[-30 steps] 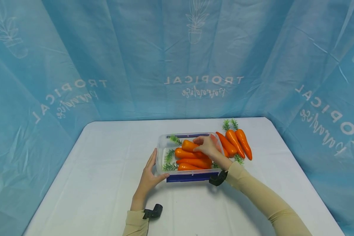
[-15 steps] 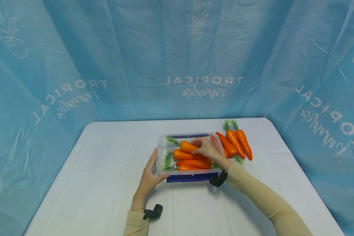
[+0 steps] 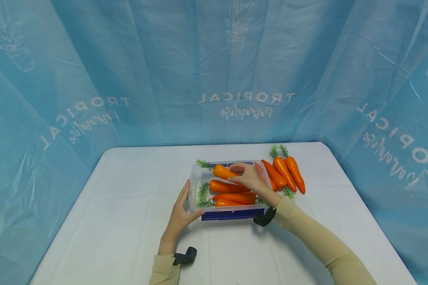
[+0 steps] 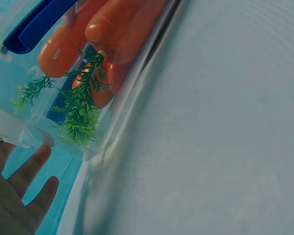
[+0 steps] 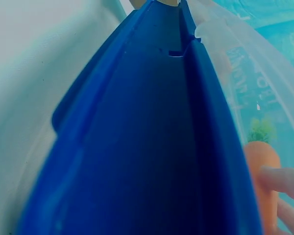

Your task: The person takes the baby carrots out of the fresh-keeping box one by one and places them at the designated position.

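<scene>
A clear plastic box (image 3: 194,192) with blue latches (image 3: 232,214) holds several orange carrots with green tops. My right hand (image 3: 247,176) reaches over the box's right side and grips the rearmost carrot (image 3: 222,171). That carrot lies tilted, its leafy top overlapping the back left rim; its tip is hidden by the hand. In the right wrist view, fingers (image 5: 286,182) press against the carrot's side. Spread at the box's left front corner, my left hand (image 3: 180,208) touches it with straight fingers, thumb along the front. Below the held carrot, another carrot (image 3: 226,187) lies crosswise in the box.
To the right of the box, several more carrots (image 3: 294,174) lie on the white table (image 3: 128,217), two with tops pointing back. A blue printed curtain (image 3: 164,79) hangs behind and on both sides. A black camera (image 3: 185,256) sits on the left wrist.
The right hand has shifted the rearmost carrot slightly left and toward the back, so its leafy top now reaches the rim. The left hand has stayed at the box's corner.
</scene>
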Demonstrator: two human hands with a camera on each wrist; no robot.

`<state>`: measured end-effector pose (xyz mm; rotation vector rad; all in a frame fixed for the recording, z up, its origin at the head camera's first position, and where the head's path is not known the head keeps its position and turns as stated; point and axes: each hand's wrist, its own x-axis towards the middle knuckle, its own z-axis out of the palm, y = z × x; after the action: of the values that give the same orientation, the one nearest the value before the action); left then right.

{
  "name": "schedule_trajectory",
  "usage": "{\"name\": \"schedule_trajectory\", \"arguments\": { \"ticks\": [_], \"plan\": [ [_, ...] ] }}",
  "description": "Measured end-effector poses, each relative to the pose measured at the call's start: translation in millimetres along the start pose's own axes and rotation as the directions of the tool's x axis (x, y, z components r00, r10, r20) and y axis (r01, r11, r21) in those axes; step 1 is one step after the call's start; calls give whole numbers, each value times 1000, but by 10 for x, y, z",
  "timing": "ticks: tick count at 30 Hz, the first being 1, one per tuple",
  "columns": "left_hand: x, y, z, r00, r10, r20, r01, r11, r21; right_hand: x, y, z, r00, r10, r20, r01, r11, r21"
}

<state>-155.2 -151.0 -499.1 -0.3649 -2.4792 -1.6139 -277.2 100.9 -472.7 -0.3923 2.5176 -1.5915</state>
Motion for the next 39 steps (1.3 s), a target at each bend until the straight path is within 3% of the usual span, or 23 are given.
{"name": "schedule_trajectory", "arguments": {
  "ticks": [6,17,25,29,39],
  "plan": [
    [-1,-14,0,1000,2,2,-2,1000,0,-23,-31,-10,1000,14,-15,-14,1000,7],
    [17,7,22,1000,-10,8,10,1000,5,-92,-34,-82,992,-2,-126,0,1000,-20],
    [77,-364,110,1000,-5,-15,5,1000,16,-172,-175,-256,981,-41,-189,43,999,5],
    [67,-392,105,1000,0,-21,0,1000,7,-186,-217,-362,977,-37,-210,52,997,64],
    [47,-337,65,1000,-1,-26,1,1000,20,-200,-102,-600,956,-22,-293,33,999,33]
  ]
}}
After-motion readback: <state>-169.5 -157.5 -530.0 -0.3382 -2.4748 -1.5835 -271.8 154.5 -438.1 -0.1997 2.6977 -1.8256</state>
